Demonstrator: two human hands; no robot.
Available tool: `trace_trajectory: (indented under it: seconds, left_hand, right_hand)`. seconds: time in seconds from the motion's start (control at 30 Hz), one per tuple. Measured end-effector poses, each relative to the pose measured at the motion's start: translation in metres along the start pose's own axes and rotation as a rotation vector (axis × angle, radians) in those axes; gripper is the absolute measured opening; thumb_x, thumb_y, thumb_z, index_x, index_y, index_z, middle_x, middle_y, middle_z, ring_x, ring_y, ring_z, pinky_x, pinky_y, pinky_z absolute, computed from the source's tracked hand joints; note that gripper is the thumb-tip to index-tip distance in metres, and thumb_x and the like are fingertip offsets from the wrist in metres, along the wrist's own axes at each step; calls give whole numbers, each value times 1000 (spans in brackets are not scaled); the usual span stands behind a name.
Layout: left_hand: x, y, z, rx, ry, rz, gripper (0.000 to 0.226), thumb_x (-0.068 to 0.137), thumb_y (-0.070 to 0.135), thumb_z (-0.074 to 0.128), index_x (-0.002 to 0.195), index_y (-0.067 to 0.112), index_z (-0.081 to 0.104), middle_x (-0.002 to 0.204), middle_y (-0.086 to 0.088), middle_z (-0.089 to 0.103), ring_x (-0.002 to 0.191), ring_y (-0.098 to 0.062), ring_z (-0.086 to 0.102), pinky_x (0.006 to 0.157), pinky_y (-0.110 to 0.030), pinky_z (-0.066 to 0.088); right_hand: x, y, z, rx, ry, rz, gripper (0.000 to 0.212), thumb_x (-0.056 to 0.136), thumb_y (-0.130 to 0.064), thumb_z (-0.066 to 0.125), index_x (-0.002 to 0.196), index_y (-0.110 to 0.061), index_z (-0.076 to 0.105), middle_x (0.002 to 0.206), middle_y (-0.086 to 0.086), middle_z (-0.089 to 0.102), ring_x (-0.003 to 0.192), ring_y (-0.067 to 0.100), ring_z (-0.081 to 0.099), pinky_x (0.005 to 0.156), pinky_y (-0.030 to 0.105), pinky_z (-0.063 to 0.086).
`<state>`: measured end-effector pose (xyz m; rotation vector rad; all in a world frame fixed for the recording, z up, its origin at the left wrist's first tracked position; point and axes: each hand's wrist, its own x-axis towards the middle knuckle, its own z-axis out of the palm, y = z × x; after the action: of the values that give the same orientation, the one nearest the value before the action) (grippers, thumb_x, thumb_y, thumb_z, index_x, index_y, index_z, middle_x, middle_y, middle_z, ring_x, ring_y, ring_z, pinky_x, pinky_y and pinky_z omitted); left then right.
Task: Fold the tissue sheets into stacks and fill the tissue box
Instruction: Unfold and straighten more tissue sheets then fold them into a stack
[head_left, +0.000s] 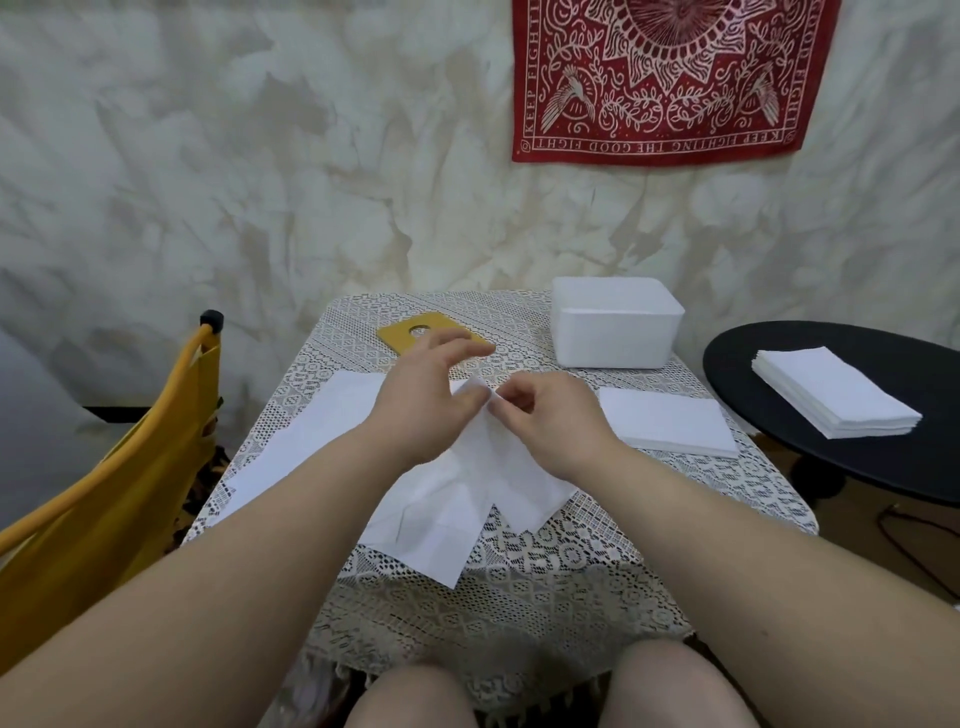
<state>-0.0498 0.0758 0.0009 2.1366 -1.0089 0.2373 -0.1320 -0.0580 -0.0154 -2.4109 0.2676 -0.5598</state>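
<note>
**Both hands pinch a tissue sheet over the lace-covered table**

Beyond the right hand (556, 421), toward the wall, stands the white tissue box (615, 322) with its top open; what it holds cannot be made out from here, as the inside reads only as white. Its yellow lid (410, 332), flat with a round hole, lies on the table just past the fingertips of the left hand (426, 400).

The left hand pinches the raised corner of a tissue sheet (467, 483) between thumb and forefinger, with the other fingers stretched out above the lid. The right hand, fingers curled, pinches the same corner from the other side, so the two hands nearly meet. The sheet drapes down from the pinch toward the person and spreads over more white sheets (322, 426) lying flat under the left forearm.

Just right of the right hand rests a folded tissue stack (670, 421) on the lace tablecloth (519, 571). Farther right, a second stack (831, 395) sits on a black round table (779, 364).

On the wall above the right hand hangs a red bandana (670, 78); its border, upside down, reads "KEEP FIGHTING THE GOOD FIGHT".

Well left of the left arm stands a yellow chair (130, 493).
</note>
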Motion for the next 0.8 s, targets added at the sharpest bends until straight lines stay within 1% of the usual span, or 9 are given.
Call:
trace_trajectory:
  seconds: [0.07, 0.17, 0.23, 0.33, 0.43, 0.5, 0.63, 0.73, 0.8]
  left_hand:
    - [4, 4, -3, 62, -56, 51, 25, 88, 24, 61, 112, 28, 66, 114, 15, 58, 105, -3, 52, 88, -21, 38]
    - [11, 9, -6, 117, -104, 34, 12, 89, 26, 60, 96, 26, 70, 91, 10, 67, 89, -8, 61, 80, -27, 47]
    - [16, 11, -7, 126, -70, 14, 11, 89, 24, 60, 93, 24, 70, 87, 7, 67, 83, -8, 58, 76, -25, 45]
    - [23, 11, -9, 59, 31, -76, 10, 88, 21, 61, 89, 24, 70, 85, 7, 65, 83, -9, 58, 76, -24, 45]
    - [28, 7, -5, 14, 78, -147, 7, 85, 22, 64, 83, 25, 69, 84, 5, 69, 85, -13, 63, 80, -29, 50]
    - [30, 7, 0, 3, 81, -174, 4, 84, 23, 66, 82, 25, 69, 82, 6, 68, 83, -13, 63, 79, -28, 50]
    - [35, 13, 10, -59, 62, -192, 7, 83, 22, 68, 77, 24, 66, 74, 8, 65, 70, -7, 59, 60, -16, 44]
    - [39, 21, 17, -119, 16, -183, 4, 83, 20, 69, 79, 18, 69, 76, 2, 68, 69, -14, 60, 57, -21, 45]
    - [42, 28, 21, -133, -11, -177, 3, 83, 19, 69, 82, 16, 70, 73, 4, 65, 65, -12, 57, 52, -18, 43]
  right_hand:
    - [2, 2, -7, -24, -22, -21, 13, 89, -33, 61, 87, -24, 70, 75, -11, 64, 78, 12, 61, 71, 26, 45]
    - [5, 5, -18, -26, -12, -7, 9, 87, -30, 65, 85, -24, 72, 72, -12, 63, 78, 11, 61, 72, 26, 47]
    - [5, 9, -25, -17, 16, 19, 5, 83, -26, 69, 79, -25, 71, 70, -11, 63, 76, 10, 61, 71, 24, 46]
    - [4, 20, -37, 27, 64, 67, 11, 80, -21, 73, 72, -25, 66, 70, -6, 64, 74, 12, 61, 70, 22, 47]
    - [2, 31, -48, 32, 96, 106, 6, 79, -19, 73, 75, -22, 70, 69, -6, 64, 71, 9, 58, 63, 19, 43]
    - [2, 38, -56, 31, 110, 122, 3, 80, -19, 72, 78, -21, 71, 74, -4, 66, 74, 11, 59, 67, 21, 42]
    - [-2, 48, -76, 36, 121, 151, 7, 82, -18, 70, 76, -22, 70, 75, -5, 67, 74, 11, 60, 70, 25, 46]
    - [-7, 54, -95, 34, 103, 175, 6, 81, -18, 71, 76, -16, 70, 66, -4, 65, 63, 9, 58, 63, 23, 45]
    - [-9, 59, -109, 23, 78, 185, 9, 81, -18, 71, 72, -16, 69, 60, -3, 63, 55, 6, 55, 59, 22, 44]
